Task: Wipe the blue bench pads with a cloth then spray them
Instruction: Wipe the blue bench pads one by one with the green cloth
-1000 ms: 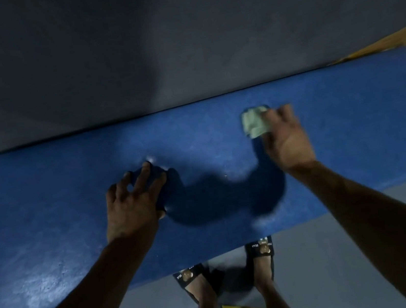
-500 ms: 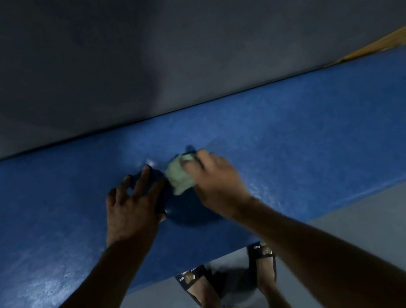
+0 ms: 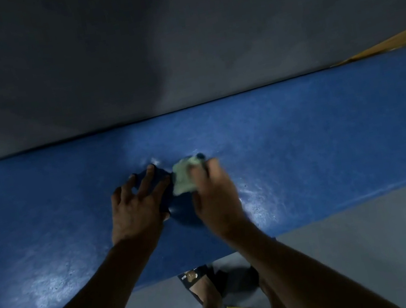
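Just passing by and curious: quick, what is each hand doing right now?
Left hand: open, fingers spread, resting on the blue bench pad.
Right hand: holds a pale green cloth against the pad.

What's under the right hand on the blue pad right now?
A bunched pale green cloth sticks out from under the right hand, which presses it on the blue bench pad. The hand covers the rest of the cloth and the pad beneath.

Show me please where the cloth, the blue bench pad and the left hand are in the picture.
cloth [image 3: 183, 180]: head view, on the pale green bunched part left of the right hand.
blue bench pad [image 3: 328, 138]: head view, on its bare top surface at the right.
left hand [image 3: 136, 210]: head view, on the back of the hand.
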`<state>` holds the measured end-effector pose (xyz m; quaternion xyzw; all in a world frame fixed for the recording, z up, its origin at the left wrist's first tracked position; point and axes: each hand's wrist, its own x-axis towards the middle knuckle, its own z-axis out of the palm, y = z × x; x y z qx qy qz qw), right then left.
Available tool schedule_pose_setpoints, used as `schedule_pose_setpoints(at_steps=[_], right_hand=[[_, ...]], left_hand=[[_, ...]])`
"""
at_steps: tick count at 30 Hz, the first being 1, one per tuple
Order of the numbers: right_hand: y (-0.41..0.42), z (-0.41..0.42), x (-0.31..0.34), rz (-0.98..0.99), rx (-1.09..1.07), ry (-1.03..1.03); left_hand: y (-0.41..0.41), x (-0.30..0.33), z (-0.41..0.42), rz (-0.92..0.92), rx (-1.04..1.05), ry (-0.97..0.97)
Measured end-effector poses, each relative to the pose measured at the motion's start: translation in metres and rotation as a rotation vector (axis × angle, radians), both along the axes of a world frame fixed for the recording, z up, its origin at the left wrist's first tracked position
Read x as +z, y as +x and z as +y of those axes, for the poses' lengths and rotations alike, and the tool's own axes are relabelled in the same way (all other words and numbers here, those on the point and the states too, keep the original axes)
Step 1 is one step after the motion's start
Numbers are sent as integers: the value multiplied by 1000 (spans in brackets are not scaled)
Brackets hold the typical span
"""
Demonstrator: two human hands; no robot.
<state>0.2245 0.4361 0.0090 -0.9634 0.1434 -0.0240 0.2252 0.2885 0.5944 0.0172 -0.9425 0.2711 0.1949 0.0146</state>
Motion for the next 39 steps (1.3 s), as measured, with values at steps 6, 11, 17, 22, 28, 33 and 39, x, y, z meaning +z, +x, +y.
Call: schedule_pose_setpoints(at_steps=[6, 11, 17, 22, 28, 33, 39], right_hand=[[-19, -100, -4, 69, 155, -100], [-50, -160, -6, 4, -428, -97], [-26, 0, -12, -61, -309, 0], [-43, -10, 2, 57, 163, 21], [-82, -141, 1, 110, -376, -33], [-61, -62, -9, 15, -456, -8], [-61, 19, -2, 7, 266, -34]], left_hand=[[0, -4, 2, -25, -10, -30], [-2, -7, 2, -35, -1, -24], [-4, -6, 2, -46, 11, -31], [-3, -6, 3, -67, 5, -35], [-4, -5, -2, -42, 44, -45], [-5, -9, -1, -59, 51, -60], [-9, -8, 3, -76, 28, -47]])
